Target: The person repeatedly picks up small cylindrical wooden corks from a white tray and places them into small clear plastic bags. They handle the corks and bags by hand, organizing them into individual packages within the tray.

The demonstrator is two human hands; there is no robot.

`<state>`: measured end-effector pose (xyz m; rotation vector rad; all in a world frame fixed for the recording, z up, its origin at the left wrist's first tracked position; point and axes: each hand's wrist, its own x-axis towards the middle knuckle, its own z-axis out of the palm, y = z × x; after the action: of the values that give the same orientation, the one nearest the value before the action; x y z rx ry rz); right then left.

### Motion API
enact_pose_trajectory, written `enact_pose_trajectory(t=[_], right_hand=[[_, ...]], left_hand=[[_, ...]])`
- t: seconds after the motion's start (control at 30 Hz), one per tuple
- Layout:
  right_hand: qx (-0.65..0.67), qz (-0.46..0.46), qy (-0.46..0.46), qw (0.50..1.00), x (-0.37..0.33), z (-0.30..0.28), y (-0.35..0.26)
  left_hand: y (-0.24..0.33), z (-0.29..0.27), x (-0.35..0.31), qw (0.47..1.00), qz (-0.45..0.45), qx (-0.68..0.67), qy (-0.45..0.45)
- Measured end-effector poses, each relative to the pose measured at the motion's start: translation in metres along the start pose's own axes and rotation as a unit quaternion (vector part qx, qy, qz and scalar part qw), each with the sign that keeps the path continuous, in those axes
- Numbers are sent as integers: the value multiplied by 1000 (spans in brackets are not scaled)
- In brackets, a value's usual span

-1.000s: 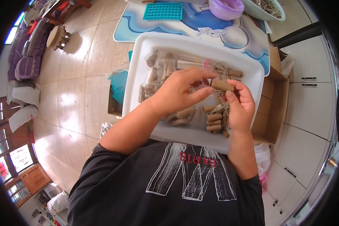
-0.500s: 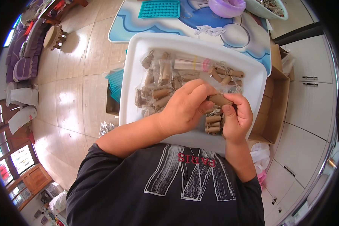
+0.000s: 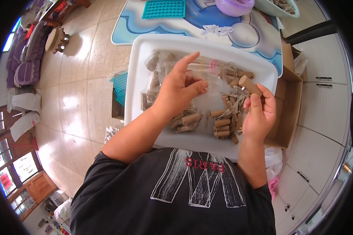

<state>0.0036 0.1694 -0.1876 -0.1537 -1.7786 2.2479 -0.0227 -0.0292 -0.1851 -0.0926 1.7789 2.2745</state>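
Note:
My right hand (image 3: 261, 115) pinches a small brown cylinder (image 3: 250, 86) between thumb and fingers, tilted above the right side of a white plastic tray (image 3: 157, 39). Apart from it, my left hand (image 3: 178, 86) is open over the tray's middle, its index finger and thumb stretched out and nothing visible between them. Several loose brown cylinders (image 3: 222, 128) with thin strings (image 3: 236, 105) lie below and beside my right hand. Under and around my left hand are clear plastic bags with more brown cylinders (image 3: 190, 118), partly hidden by that hand and forearm.
Beyond the tray is a blue-and-white table (image 3: 153, 29) bearing a teal mould tray (image 3: 164, 9), small white pieces (image 3: 216, 30) and a purple bowl (image 3: 235, 8). An open cardboard box (image 3: 288, 113) stands right of the tray, before white cabinets (image 3: 321, 103). Teal trays (image 3: 121, 88) stick out at left.
My left hand has let go of the brown cylinder, opened, and moved left and away from me. The right hand has shifted slightly right, still gripping the cylinder, which now points up and left.

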Motion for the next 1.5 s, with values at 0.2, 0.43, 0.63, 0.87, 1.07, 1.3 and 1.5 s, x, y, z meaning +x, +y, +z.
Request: enact_pose_trajectory(t=[0.2, 0.43, 0.63, 0.87, 1.07, 1.3, 1.5], right_hand=[[-50, 32, -47, 997, -1, 2, 0], [186, 129, -16, 974, 1, -2, 0], [78, 71, -26, 994, 1, -4, -2], [-74, 28, -24, 997, -1, -1, 1], [-86, 54, -51, 994, -1, -1, 2], [-53, 115, -97, 987, 0, 1, -2], [-72, 167, -137, 974, 1, 0, -3]], left_hand=[[-5, -10, 7, 991, -103, 77, -42], [15, -3, -2, 985, -144, -62, -70], [0, -7, 2, 990, -126, -28, -59], [8, -9, 2, 992, -111, -13, -58], [6, -4, -3, 995, -44, 77, -42], [-3, -3, -3, 981, -36, 167, -93], [5, -9, 1, 955, -160, 167, -184]])
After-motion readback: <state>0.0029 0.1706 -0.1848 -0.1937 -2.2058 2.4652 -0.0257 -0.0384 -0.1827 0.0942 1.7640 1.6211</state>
